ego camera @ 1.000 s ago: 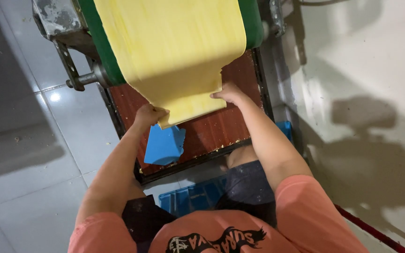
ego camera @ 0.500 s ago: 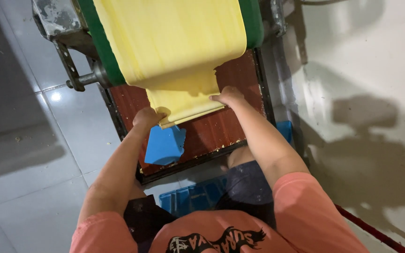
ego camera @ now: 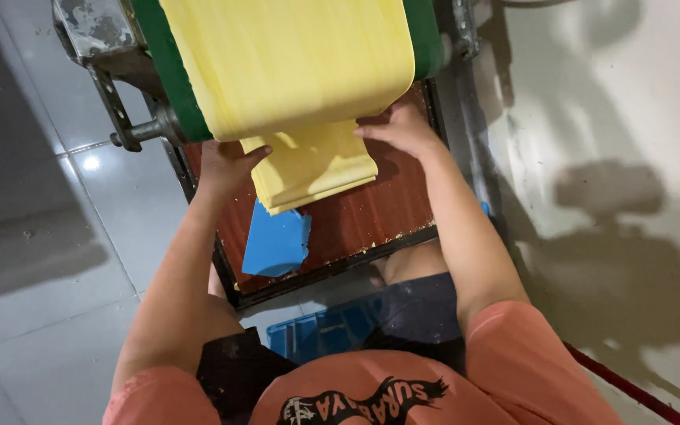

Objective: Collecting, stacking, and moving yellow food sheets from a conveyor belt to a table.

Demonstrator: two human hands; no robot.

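Yellow dough sheet (ego camera: 293, 63) is hanging over a folded stack (ego camera: 312, 169). The left hand (ego camera: 226, 161) is pressing its nine o'clock edge, fingers loosely open. The right hand (ego camera: 399, 126) is resting flat-fingered at two o'clock.

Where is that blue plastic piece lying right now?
The blue plastic piece lies on the reddish-brown board, lower left in the head view, just below the folded yellow sheet and the left hand.
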